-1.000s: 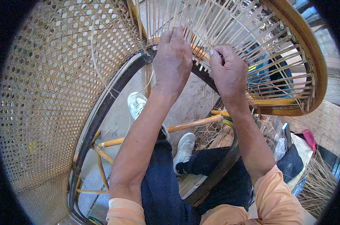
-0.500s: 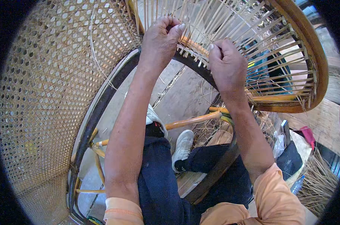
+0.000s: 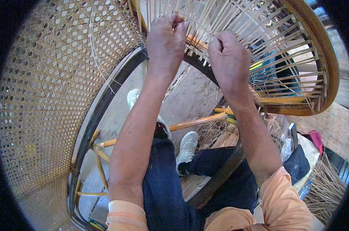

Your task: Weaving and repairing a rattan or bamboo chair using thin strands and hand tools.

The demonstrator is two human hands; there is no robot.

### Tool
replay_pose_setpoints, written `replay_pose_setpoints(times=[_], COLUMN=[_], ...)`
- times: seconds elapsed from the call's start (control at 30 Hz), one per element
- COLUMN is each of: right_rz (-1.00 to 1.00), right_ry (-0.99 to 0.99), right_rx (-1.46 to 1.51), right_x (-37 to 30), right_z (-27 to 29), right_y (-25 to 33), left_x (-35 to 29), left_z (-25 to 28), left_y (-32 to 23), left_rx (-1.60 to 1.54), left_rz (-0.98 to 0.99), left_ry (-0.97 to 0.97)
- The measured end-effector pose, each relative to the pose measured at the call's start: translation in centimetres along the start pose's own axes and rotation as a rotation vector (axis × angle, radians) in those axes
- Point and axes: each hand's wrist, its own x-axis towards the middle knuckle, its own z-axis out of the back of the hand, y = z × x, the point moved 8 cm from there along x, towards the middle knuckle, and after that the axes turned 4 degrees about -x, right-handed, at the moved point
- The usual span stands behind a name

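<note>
My left hand (image 3: 166,42) is closed in a pinch at the row of pale cane strands (image 3: 216,15) that fan across the wooden frame (image 3: 327,61) of a half-woven rattan piece. To its right, my right hand (image 3: 230,61) is also closed, thumb pressed to the curled fingers. A thin cane strand (image 3: 200,25) appears to run between the two pinches; its ends are hidden by the fingers. Just below both hands curves a dark rim (image 3: 197,61) with short cane stubs along it.
A finished open-weave cane panel (image 3: 47,115) fills the left side. Rattan legs and rungs (image 3: 199,122) cross below, by my shoes. Loose cane scraps lie on the floor. At the lower right are a bundle of cane strips (image 3: 328,184), a phone-like object (image 3: 293,133) and a red cloth (image 3: 316,140).
My right hand has shifted up and left, closer to the left hand. My left hand has tilted slightly and stays at the strands. My left foot has moved a little.
</note>
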Motion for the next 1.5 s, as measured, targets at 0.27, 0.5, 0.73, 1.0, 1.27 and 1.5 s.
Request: replay_pose_setpoints(times=[0.27,0.5,0.73,1.0,1.27,1.5], right_rz=[0.021,0.04,0.057,0.076,0.093,0.029], right_ry=[0.02,0.028,0.048,0.067,0.163,0.226], right_rx=[0.023,-0.13,-0.094,-0.11,-0.234,-0.055], right_x=[0.1,0.5,0.6,0.8,2.0,0.5], right_z=[0.2,-0.7,-0.5,-0.7,-2.4,0.0], right_y=[-0.2,0.8,0.9,0.7,2.2,1.5], left_x=[0.5,-0.3,0.2,0.6,0.1,0.0], left_z=[-0.8,0.7,0.6,0.2,0.8,2.3], left_y=[3.1,0.4,-1.0,2.7,1.3,-0.9], left_rx=[-0.235,-0.022,0.157,-0.067,-0.038,0.216], left_rz=[0.189,0.025,-0.145,0.065,0.064,-0.11], left_ry=[0.181,0.064,-0.042,0.074,0.074,-0.023])
